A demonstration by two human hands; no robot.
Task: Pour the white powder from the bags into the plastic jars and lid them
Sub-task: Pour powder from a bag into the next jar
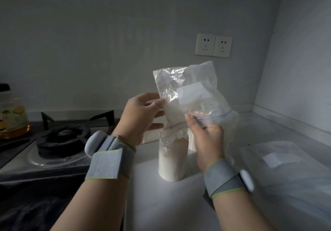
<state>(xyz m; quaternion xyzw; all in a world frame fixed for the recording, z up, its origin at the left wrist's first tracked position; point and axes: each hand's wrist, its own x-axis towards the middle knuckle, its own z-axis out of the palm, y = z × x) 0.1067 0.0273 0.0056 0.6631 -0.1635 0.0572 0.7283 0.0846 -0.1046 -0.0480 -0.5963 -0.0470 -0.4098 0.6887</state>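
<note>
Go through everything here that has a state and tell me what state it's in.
Clear zip-top plastic bag: upended, mouth down over the jar.
Clear plastic jar: upright, unlidded, nearly full of white powder.
Left hand: holds the bag's side.
Right hand: pinches the bag's zip edge.
Flat clear bag lying at right: looks empty.
Black gas burner: no flame.
White double wall socket: nothing plugged in.
Clear bottle with yellow label: black cap on.

Pretty dim, stove (60, 141) side nearly black; brightest patch is the surface (161, 195) by the jar (172, 159), edges warp.
</note>
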